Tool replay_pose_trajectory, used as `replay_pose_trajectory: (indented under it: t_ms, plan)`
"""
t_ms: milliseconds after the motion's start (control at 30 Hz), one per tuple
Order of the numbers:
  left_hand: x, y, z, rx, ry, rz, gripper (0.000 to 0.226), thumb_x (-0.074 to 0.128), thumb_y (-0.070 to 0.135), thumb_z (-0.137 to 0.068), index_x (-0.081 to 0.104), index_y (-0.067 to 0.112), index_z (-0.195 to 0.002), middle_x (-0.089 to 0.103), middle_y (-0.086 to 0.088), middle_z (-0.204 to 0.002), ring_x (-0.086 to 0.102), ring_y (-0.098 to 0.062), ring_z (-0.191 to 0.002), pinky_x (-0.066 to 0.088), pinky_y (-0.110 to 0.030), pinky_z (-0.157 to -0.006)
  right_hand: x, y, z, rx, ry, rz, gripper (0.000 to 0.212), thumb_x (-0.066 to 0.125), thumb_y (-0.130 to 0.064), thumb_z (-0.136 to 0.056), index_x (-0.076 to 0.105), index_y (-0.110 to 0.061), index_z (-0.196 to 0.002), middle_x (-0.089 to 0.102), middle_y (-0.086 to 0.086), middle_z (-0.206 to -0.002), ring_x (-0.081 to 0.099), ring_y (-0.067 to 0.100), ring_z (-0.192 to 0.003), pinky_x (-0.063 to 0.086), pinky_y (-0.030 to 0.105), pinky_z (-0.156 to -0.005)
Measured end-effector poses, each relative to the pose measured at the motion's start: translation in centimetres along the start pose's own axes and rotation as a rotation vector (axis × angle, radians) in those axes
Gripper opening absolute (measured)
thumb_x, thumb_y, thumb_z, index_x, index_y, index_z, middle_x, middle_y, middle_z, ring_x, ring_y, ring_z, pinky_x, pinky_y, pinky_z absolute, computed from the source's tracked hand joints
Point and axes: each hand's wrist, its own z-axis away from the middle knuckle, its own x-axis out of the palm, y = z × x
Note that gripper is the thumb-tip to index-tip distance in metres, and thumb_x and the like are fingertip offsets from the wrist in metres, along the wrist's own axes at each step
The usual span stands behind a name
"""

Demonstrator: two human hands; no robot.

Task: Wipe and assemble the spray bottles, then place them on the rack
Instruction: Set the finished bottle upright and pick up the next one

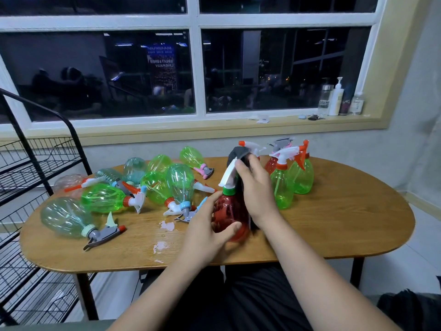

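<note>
- A red spray bottle (225,211) with a green collar and a white trigger head is upright at the front middle of an oval wooden table (334,230).
- The left hand (205,232) grips the bottle's lower body. Its thumb curls across the front and its fingers wrap round behind.
- The right hand (256,189) holds a grey cloth (239,152) against the bottle's right side, fingers close together and curled over it near the trigger.
- Upright green bottles (281,189) stand just right of the hands.
- Toppled bottles (102,199) lie heaped on the table's left half.
- A black wire rack (35,163) stands beside the table's left end.
</note>
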Motion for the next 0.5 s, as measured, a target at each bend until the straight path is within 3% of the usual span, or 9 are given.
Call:
replay_pose_trajectory:
  t_ms: [67, 167, 300, 433, 500]
  plan:
    - [0.0, 0.0, 0.0, -0.006, -0.009, 0.002, 0.083, 0.084, 0.053, -0.083, 0.041, 0.045, -0.153, 0.062, 0.022, -0.142, 0.059, 0.003, -0.131, 0.054, -0.038, -0.108, -0.7, 0.0, -0.2, 0.051, -0.023, -0.162, 0.017, 0.057, -0.03, -0.107, 0.065, -0.021, -0.096, 0.065, 0.002, -0.094, 0.058, 0.016, -0.093, 0.043, 0.046, -0.091]
    - [0.0, 0.1, 0.1, -0.008, -0.014, -0.005, 0.083, 0.083, 0.055, -0.083, 0.04, 0.046, -0.154, 0.061, 0.023, -0.143, 0.058, 0.002, -0.132, 0.053, -0.039, -0.109, -1.5, 0.9, 0.2, 0.085, -0.104, -0.17, 0.023, 0.056, -0.032, -0.108, 0.072, -0.016, -0.114, 0.072, 0.015, -0.115, 0.063, 0.019, -0.111, 0.046, 0.054, -0.107]
    - [-0.1, 0.2, 0.2, -0.008, -0.015, -0.007, 0.082, 0.083, 0.052, -0.085, 0.041, 0.045, -0.155, 0.06, 0.025, -0.143, 0.057, 0.004, -0.132, 0.053, -0.038, -0.109, -2.2, 1.6, 1.0, 0.151, -0.091, -0.133, 0.023, 0.054, -0.027, -0.112, 0.075, -0.027, -0.12, 0.076, -0.012, -0.125, 0.065, 0.006, -0.126, 0.045, 0.037, -0.115]
    - [-0.1, 0.2, 0.2, -0.018, -0.025, 0.009, 0.082, 0.082, 0.054, -0.084, 0.04, 0.048, -0.154, 0.061, 0.024, -0.142, 0.06, 0.001, -0.13, 0.054, -0.04, -0.109, -2.1, 2.2, 1.2, 0.235, -0.067, -0.192, 0.034, 0.058, -0.04, -0.106, 0.077, -0.019, -0.124, 0.075, 0.007, -0.129, 0.065, 0.028, -0.13, 0.041, 0.058, -0.12]
    - [-0.1, 0.2, 0.2, -0.021, -0.025, 0.006, 0.083, 0.082, 0.057, -0.084, 0.039, 0.049, -0.154, 0.061, 0.025, -0.143, 0.06, 0.002, -0.13, 0.053, -0.04, -0.109, -1.8, 2.1, 1.5, 0.336, -0.021, -0.355, 0.035, 0.056, -0.032, -0.109, 0.074, -0.011, -0.13, 0.074, 0.014, -0.132, 0.066, 0.03, -0.131, 0.041, 0.057, -0.121]
